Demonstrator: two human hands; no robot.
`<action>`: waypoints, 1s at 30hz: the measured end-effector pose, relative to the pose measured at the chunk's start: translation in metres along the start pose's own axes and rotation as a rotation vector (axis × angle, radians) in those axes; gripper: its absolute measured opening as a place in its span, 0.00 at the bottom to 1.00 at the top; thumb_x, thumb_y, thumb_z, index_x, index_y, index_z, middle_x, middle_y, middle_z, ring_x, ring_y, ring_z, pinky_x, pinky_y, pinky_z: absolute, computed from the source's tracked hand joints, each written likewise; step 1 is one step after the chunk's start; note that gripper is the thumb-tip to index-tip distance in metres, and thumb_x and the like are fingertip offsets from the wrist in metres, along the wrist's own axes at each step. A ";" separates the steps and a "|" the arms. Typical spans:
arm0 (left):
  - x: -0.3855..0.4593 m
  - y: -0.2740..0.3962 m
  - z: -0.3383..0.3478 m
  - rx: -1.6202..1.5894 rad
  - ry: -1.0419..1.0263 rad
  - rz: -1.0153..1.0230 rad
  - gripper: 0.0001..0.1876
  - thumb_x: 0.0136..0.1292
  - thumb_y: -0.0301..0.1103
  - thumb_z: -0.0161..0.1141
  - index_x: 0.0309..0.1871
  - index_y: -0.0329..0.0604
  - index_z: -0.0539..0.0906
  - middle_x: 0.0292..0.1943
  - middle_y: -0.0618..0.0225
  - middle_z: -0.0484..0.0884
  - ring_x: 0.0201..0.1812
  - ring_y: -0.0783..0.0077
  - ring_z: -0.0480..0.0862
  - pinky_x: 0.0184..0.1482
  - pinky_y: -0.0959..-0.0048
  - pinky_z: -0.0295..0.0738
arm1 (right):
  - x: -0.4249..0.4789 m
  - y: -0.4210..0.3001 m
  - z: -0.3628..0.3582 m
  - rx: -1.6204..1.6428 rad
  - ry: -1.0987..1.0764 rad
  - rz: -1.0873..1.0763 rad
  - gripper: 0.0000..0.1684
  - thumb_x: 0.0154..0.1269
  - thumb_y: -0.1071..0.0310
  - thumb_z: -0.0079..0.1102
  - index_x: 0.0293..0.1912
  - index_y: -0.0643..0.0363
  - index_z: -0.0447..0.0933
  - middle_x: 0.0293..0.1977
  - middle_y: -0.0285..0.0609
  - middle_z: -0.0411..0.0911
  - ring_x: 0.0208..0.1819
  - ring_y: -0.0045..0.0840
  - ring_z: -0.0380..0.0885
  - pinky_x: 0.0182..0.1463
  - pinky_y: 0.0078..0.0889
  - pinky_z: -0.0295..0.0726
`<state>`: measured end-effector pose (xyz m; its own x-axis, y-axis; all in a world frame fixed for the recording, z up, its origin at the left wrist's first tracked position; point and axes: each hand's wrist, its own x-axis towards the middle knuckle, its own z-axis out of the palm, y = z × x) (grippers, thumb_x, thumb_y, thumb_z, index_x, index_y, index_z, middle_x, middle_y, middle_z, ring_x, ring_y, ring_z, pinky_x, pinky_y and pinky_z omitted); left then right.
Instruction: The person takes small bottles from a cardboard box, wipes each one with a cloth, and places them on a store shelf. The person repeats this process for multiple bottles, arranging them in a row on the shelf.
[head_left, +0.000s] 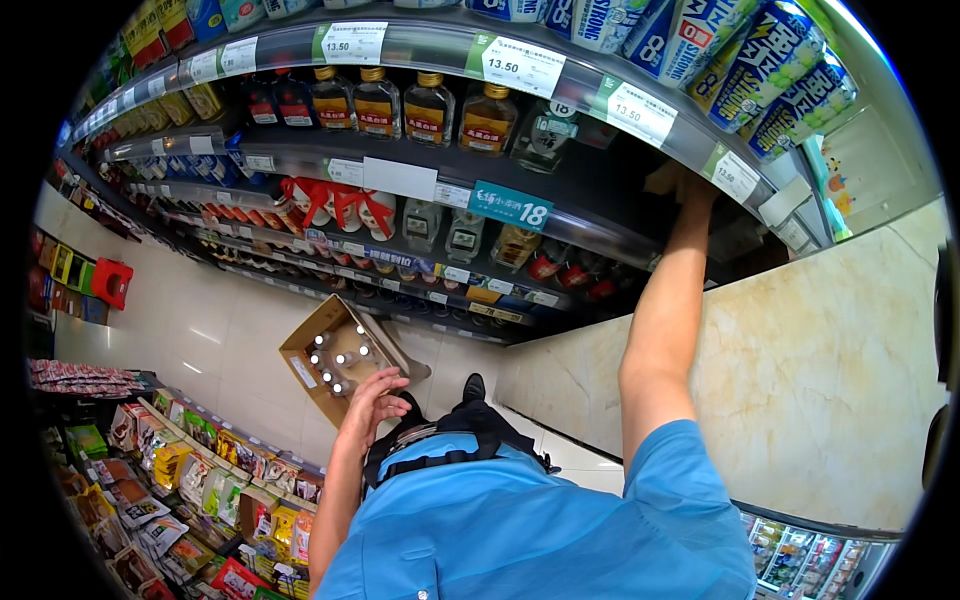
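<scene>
My right hand (681, 182) reaches deep into the right end of a dark store shelf (592, 191). Shadow and the shelf lip partly cover it, so I cannot tell whether its fingers grip anything. To its left on that shelf stand a clear glass bottle (541, 139) and several gold-capped liquor bottles (486, 120). My left hand (375, 401) hangs free at waist height with fingers apart, holding nothing. Beneath and beyond it, an open cardboard box (307, 394) on the floor contains several white-capped clear bottles (345, 360).
Canned drinks (772, 67) line the shelf above. Lower shelves carry white bottles with red ribbons (375, 214) and more glass bottles (424, 225). A marble-patterned panel (810, 375) borders my right side. Packaged snacks (217, 487) fill a rack at lower left. Pale tiles (217, 330) cover the floor.
</scene>
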<state>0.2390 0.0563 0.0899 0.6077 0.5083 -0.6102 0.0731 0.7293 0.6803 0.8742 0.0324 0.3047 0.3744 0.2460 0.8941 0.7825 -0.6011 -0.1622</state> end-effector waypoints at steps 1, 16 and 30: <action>0.001 0.001 0.001 0.006 -0.010 -0.002 0.27 0.79 0.42 0.56 0.73 0.34 0.70 0.59 0.56 0.85 0.40 0.65 0.90 0.44 0.70 0.88 | -0.002 -0.002 -0.004 0.048 0.026 0.032 0.19 0.69 0.66 0.67 0.55 0.68 0.83 0.45 0.47 0.88 0.45 0.40 0.85 0.51 0.34 0.81; -0.001 0.091 0.090 0.381 -0.284 0.189 0.38 0.73 0.42 0.65 0.82 0.41 0.63 0.70 0.60 0.76 0.57 0.70 0.82 0.60 0.69 0.77 | -0.077 -0.121 -0.165 1.092 -0.041 0.783 0.11 0.73 0.67 0.67 0.43 0.67 0.80 0.31 0.32 0.78 0.32 0.13 0.71 0.37 0.20 0.70; 0.012 0.073 0.102 0.569 -0.452 0.432 0.36 0.53 0.34 0.77 0.66 0.34 0.76 0.55 0.56 0.86 0.57 0.65 0.84 0.64 0.64 0.76 | -0.212 -0.200 -0.210 1.515 -1.204 0.757 0.16 0.73 0.68 0.70 0.55 0.64 0.81 0.38 0.31 0.82 0.36 0.09 0.77 0.40 0.16 0.76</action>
<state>0.3320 0.0691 0.1738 0.9228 0.3692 -0.1104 0.0749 0.1093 0.9912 0.5338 -0.0592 0.2357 0.3203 0.9457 -0.0544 -0.1826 0.0053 -0.9832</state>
